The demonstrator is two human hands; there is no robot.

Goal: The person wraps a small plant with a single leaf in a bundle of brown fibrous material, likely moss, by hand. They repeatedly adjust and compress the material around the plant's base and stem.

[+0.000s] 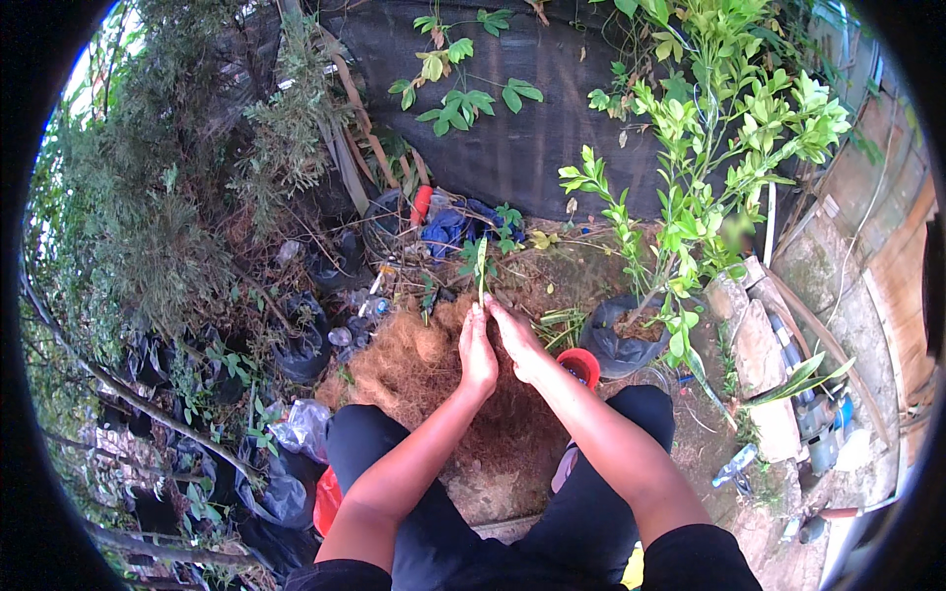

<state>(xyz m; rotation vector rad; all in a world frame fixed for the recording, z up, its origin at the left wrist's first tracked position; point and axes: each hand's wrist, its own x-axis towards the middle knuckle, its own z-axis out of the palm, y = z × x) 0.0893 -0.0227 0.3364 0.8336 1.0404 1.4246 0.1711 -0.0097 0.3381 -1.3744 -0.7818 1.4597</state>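
Observation:
Above a heap of brown fibre [399, 360], my two hands come together around a narrow green leaf with pale edges [482, 264]. It stands upright from between my fingertips, and its lower end is hidden by them. My left hand [477, 355] closes on it from the left, fingers pointing away from me. From the other side, my right hand [516, 340] presses its fingertips to the leaf's base. Just right of my right wrist is a small red pot [581, 365], its inside dark. Several long green leaves [560, 327] lie on the ground behind it.
A leafy shrub [680, 217] grows from a black plant bag [616, 345] at right. Black plastic bags [301, 340] and a conifer [148, 217] crowd the left. Dark netting [522, 148] hangs behind. A plastic bottle [735, 465] lies near stone slabs [764, 384].

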